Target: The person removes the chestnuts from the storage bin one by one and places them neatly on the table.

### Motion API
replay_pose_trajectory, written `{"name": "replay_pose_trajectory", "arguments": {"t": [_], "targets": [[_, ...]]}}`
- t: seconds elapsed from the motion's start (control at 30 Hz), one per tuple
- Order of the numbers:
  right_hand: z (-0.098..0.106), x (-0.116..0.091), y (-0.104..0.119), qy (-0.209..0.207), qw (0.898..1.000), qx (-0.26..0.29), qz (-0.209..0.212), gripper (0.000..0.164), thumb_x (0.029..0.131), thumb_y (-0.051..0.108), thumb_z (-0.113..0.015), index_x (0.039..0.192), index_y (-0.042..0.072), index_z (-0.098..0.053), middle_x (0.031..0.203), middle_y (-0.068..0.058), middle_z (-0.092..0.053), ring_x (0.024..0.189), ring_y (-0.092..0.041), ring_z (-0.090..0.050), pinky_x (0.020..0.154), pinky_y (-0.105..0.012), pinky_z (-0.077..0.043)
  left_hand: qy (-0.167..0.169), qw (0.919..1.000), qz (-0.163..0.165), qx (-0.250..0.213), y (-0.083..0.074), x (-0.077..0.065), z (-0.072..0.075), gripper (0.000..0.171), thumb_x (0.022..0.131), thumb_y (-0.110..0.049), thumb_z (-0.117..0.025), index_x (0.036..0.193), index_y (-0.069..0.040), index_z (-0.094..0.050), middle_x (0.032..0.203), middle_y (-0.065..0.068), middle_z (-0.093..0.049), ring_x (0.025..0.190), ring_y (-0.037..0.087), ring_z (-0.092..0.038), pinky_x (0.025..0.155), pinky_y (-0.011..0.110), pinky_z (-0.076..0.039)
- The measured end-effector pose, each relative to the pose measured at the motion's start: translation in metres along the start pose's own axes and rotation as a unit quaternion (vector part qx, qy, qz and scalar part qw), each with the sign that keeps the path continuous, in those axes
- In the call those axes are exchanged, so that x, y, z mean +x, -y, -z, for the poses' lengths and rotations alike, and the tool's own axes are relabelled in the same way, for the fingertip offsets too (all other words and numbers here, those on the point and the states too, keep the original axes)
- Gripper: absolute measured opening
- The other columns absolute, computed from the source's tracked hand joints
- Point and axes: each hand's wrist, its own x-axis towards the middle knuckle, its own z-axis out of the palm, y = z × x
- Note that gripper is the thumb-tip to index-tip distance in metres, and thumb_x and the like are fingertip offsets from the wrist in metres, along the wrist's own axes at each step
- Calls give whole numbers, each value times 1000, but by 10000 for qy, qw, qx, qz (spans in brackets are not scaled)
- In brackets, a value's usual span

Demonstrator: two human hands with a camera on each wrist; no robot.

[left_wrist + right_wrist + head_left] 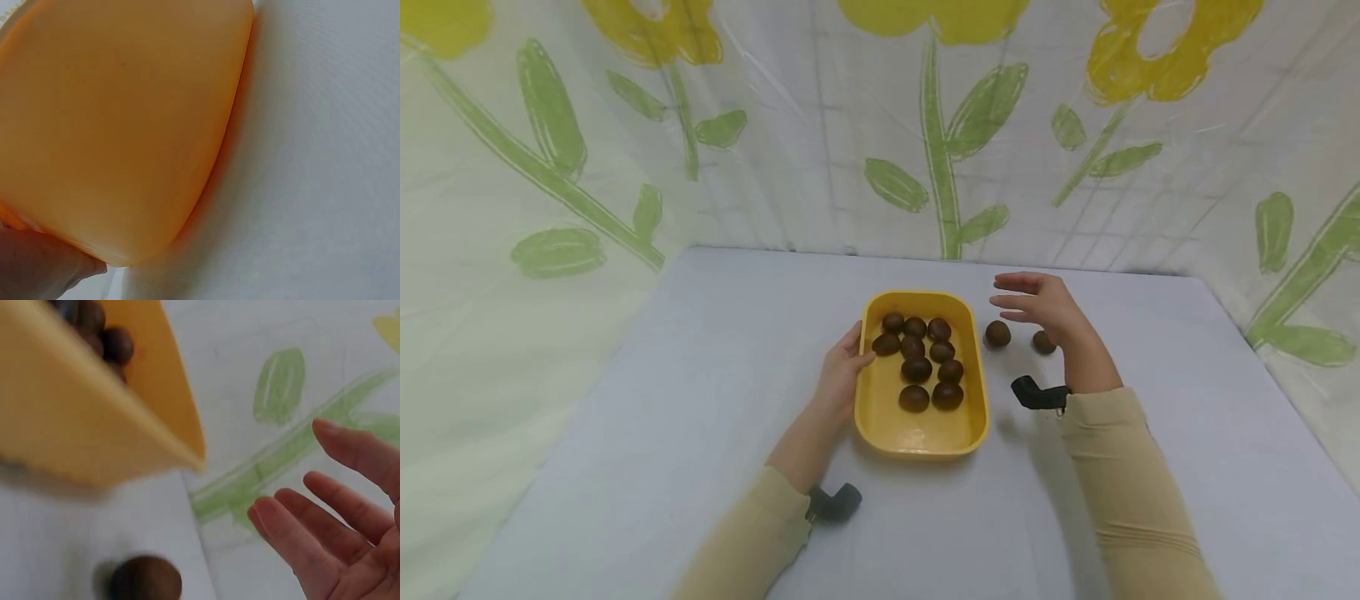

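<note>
My left hand (841,372) grips a yellow plastic tray (917,442) by its left side, thumb over the rim. Several dark brown, egg-shaped, fruit-like things (916,369) lie inside, mostly toward its far and middle part. In the left wrist view the tray's outer side (125,125) fills much of the picture, with part of the hand at lower left. To the right of the tray, my right hand (1043,307) hovers with fingers spread and nothing in them. Near it on the table are two more brown things, one (997,334) beside the tray and another (1043,342) partly behind the wrist.
The table (700,400) has a pale cover. Behind it hangs a white curtain (775,192) printed with yellow flowers and green leaves. A black wrist mount (1037,393) sticks out from the right wrist, and a similar one (837,503) from the left.
</note>
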Motion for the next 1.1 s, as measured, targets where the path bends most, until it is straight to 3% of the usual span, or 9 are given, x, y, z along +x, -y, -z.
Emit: {"name": "replay_pose_trajectory", "arguments": {"t": [0.33,0.57,0.73,0.93,1.1], "targets": [[-61,7,25,1036,9940,156,300,51,85,10,-66,132,-1,-50,136,-17,-50,111,-26,-60,93,-42,-50,115,9999,-75,-80,0,-1,0,62,92,8,-39,149,-7,-19,156,6,-17,144,18,-17,118,34,-19],[-100,13,35,1161,9929,131,207,45,82,10,-69,125,1,-56,129,-15,-55,107,-29,-61,88,-40,-54,214,9995,-120,-182,1,-2,0,63,92,8,-38,149,-8,-18,156,8,-19,142,21,-22,117,37,-23],[-123,17,38,1292,9913,-227,108,43,82,12,-70,122,3,-58,125,-14,-57,103,-28,-62,83,-39,-56,310,9991,-178,-241,2,-1,1,63,92,8,-37,149,-7,-17,156,8,-19,142,22,-23,116,38,-24],[-135,21,33,1257,9887,-805,-128,44,80,13,-71,120,2,-59,120,-17,-60,100,-27,-62,79,-36,-57,274,9994,-111,-184,2,-2,1,62,92,8,-38,149,-8,-19,156,8,-20,141,21,-25,116,37,-25],[-141,21,32,1184,9831,-1395,4,44,78,12,-72,119,0,-60,117,-18,-62,100,-27,-61,75,-33,-58,263,9993,-159,-206,1,-2,1,62,91,8,-38,149,-8,-20,155,9,-22,141,22,-25,116,37,-24]]}}
